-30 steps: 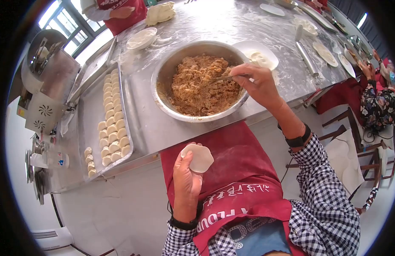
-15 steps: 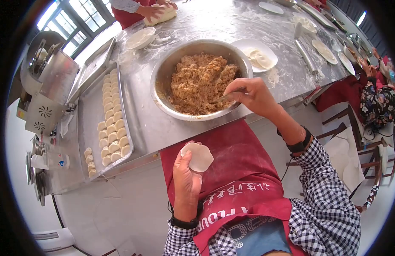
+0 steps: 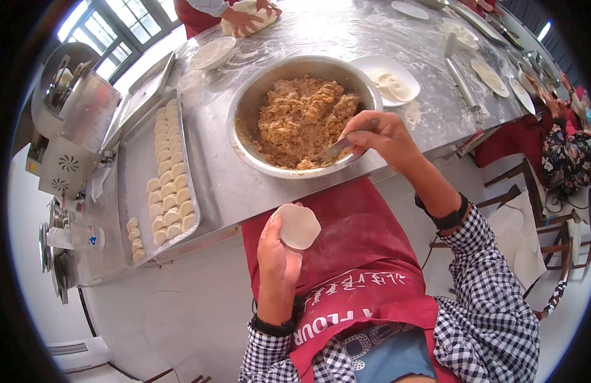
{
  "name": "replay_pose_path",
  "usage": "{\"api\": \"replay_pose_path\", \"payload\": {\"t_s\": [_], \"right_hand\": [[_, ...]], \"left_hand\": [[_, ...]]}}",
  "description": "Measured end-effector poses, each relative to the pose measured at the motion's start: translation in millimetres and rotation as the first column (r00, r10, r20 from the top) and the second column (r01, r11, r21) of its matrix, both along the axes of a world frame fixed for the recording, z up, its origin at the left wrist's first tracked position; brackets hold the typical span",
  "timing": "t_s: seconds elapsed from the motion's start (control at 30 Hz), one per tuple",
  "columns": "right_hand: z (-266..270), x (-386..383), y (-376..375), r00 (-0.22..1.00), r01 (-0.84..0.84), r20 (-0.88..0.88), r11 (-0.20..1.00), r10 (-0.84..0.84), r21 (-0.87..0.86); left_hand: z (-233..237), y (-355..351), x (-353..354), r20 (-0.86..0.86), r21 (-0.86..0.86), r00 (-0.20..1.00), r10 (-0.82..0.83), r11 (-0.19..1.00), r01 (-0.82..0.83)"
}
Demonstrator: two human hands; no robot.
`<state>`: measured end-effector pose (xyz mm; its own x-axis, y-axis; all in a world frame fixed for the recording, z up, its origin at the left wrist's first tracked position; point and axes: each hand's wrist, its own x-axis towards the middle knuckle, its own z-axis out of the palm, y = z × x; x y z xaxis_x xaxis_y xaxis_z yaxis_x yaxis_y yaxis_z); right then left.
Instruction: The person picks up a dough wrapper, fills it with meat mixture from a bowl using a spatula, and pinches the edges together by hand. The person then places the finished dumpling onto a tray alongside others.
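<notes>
A round, pale dumpling wrapper [image 3: 300, 226] lies on the fingers of my left hand [image 3: 279, 258], the thumb pressing its edge. It is held over my red apron, below the table edge. My right hand [image 3: 384, 137] is closed round a flat metal spatula [image 3: 337, 149], whose tip reaches into the brown minced filling [image 3: 302, 118]. The filling sits in a wide steel bowl [image 3: 244, 153] at the table's near edge. Behind my right hand, a white plate [image 3: 407, 76] carries a small stack of wrappers [image 3: 391, 86].
To the left, a metal tray [image 3: 132, 166] holds rows of shaped dumplings [image 3: 171, 204]. A rolling pin [image 3: 464, 83] and flour-dusted plates lie on the steel table [image 3: 206, 127]. Across it, another person's hands [image 3: 244, 22] press dough. More people are at the right, near chairs [image 3: 557, 236].
My right hand has moved slightly right and tilted, showing more of the spatula at the bowl's near side. The wrapper is a little higher and turned more towards me in my left hand.
</notes>
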<state>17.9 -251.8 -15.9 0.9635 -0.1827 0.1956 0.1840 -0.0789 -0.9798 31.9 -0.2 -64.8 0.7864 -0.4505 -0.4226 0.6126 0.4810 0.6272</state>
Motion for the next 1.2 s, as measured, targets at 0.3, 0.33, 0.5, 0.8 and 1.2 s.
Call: {"api": "replay_pose_path", "payload": {"t_s": [0.3, 0.33, 0.5, 0.8, 1.2], "right_hand": [[-1.2, -12.4, 6.4, 0.994, 0.107, -0.025, 0.837, -0.111, 0.536], [-0.7, -14.5, 8.3, 0.995, 0.097, -0.022, 0.832, -0.102, 0.546], [4.0, -29.2, 27.6, 0.996, 0.044, 0.039, 0.855, -0.074, 0.516], [-17.8, -49.8, 72.3, 0.804, 0.191, 0.561, 0.809, 0.197, -0.557], [-0.4, -63.2, 67.5, 0.799, 0.194, 0.569, 0.811, 0.195, -0.551]], "left_hand": [[13.0, -15.1, 18.8, -0.088, -0.044, 0.995, 0.049, 0.998, -0.053], [16.4, -18.0, 19.5, -0.095, -0.036, 0.994, 0.060, 0.997, -0.063], [24.9, -23.3, 20.0, -0.142, -0.076, 0.987, 0.074, 0.993, -0.086], [5.2, -12.5, 21.9, -0.183, -0.235, 0.983, 0.008, 0.971, -0.051], [15.2, -6.0, 16.0, -0.113, -0.084, 0.992, 0.051, 0.995, -0.060]]}}
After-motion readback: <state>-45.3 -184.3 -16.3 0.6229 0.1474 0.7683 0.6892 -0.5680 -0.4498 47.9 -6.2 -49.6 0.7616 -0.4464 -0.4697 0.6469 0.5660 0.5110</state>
